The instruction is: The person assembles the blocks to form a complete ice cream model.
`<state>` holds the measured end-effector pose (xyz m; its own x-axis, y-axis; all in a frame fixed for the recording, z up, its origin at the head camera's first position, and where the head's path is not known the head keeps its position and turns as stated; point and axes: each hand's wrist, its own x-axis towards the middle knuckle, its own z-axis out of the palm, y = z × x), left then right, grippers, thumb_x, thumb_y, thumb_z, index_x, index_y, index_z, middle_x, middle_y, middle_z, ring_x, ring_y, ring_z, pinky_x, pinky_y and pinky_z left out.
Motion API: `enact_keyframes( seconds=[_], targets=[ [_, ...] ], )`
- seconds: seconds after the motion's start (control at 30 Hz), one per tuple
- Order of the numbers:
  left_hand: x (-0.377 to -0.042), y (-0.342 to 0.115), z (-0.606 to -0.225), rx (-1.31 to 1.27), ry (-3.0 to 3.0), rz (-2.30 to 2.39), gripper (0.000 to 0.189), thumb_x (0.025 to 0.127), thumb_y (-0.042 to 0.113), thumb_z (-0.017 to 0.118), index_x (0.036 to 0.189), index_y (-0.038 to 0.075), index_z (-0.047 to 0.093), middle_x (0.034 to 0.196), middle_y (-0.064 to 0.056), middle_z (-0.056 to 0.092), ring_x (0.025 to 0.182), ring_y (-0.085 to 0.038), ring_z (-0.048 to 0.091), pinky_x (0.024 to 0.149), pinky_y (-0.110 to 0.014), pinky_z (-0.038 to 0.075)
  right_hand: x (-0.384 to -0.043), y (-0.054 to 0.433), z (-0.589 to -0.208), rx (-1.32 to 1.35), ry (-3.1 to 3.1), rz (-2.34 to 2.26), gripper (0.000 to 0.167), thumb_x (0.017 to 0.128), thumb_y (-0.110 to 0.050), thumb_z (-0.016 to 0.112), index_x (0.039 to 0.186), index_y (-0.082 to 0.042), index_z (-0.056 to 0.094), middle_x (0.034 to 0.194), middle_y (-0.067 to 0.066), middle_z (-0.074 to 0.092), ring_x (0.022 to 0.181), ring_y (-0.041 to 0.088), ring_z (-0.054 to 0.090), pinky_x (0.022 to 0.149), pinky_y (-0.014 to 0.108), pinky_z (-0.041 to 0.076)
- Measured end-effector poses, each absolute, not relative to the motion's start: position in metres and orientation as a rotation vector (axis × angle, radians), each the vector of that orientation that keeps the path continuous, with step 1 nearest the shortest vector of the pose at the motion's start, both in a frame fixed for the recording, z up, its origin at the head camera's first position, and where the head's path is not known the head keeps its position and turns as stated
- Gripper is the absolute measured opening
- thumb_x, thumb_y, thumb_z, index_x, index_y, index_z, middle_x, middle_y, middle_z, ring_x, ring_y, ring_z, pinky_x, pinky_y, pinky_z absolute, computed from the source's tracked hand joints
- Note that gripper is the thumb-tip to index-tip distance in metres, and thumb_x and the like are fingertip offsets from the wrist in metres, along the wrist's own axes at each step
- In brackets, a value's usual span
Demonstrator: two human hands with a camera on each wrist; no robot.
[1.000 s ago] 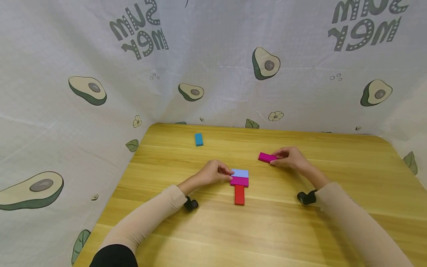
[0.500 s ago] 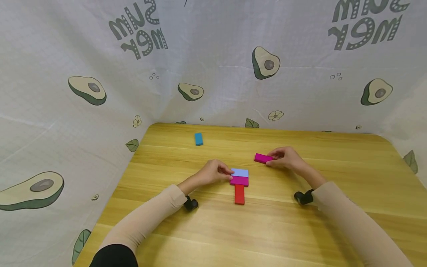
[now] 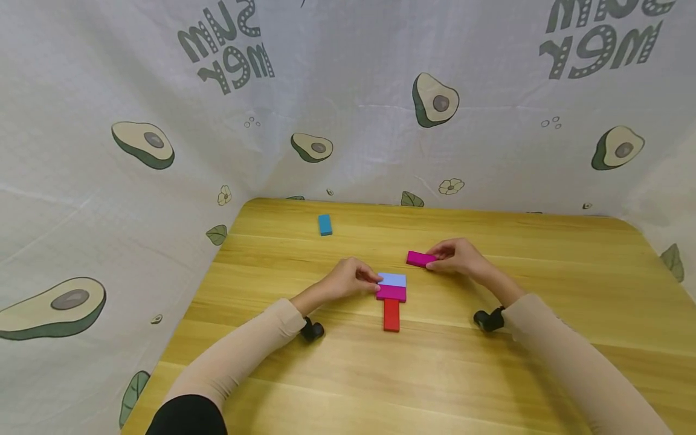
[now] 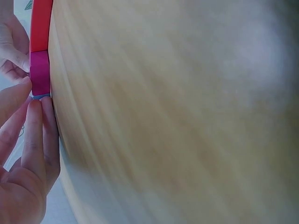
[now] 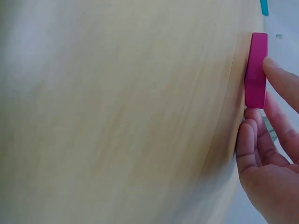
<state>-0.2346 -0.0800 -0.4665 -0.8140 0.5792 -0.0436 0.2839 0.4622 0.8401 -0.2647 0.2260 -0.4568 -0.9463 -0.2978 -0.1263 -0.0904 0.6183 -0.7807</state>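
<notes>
On the wooden table a lavender block (image 3: 394, 279) and a magenta block (image 3: 391, 294) lie flat, side by side. A red block (image 3: 391, 315) extends from the magenta one's near side, forming a T. My left hand (image 3: 350, 279) pinches the left ends of the lavender and magenta pair, thumb on the magenta and fingertips at the lavender. Behind and to the right, my right hand (image 3: 461, 258) grips a second magenta block (image 3: 417, 259) by its right end. The right wrist view has this block (image 5: 256, 72) close over the tabletop, between thumb and fingers.
A blue block (image 3: 325, 225) lies near the table's back left edge. Behind the table (image 3: 544, 272) hangs a white cloth (image 3: 370, 139) printed with avocados. A black wrist camera (image 3: 489, 319) sits under the right cuff, another (image 3: 312, 330) at the left.
The right hand has moved left with its magenta block, bringing it nearer the lavender block. The left hand and the T of blocks have kept their place.
</notes>
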Motion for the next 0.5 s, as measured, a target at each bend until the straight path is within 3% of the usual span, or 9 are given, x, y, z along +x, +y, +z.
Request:
enact_keyframes(
  seconds=[0.5],
  targets=[
    [-0.235,-0.080,-0.466,0.719,2.391,1.268,0.016,0.089,0.010,0.077,0.103,0.005,0.079,0.102,-0.002,0.075,0.087,-0.004,0.065,0.075,-0.019,0.054,-0.264,0.211,-0.455,-0.365,2.563,-1.250,0.033,0.087,-0.014,0.079,0.111,0.008,0.071,0.095,0.013,0.066,0.085,0.022,0.055,0.068,0.022,0.048]
  ],
)
